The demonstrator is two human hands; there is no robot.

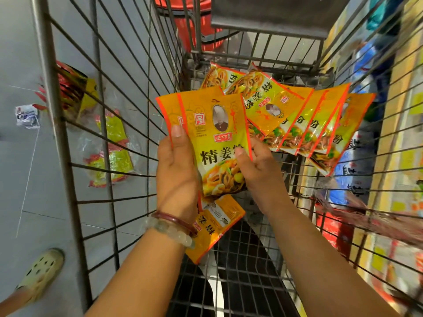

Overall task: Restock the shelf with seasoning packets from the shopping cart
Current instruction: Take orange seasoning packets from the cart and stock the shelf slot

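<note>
Seasoning packets (219,143), glossy yellow-orange plastic with red edges, are held above the grey wire shopping cart (109,124), which fills most of the view. More of the same packets lie fanned (304,124) against the cart's far right corner, and one (217,223) lies under the left wrist. The left hand (176,172) holds the stack with its grip closed, thumb on the front. The right hand (256,168) pinches the stack's right edge. A pale perforated clog (40,273) stands on the grey floor (18,65).
</note>
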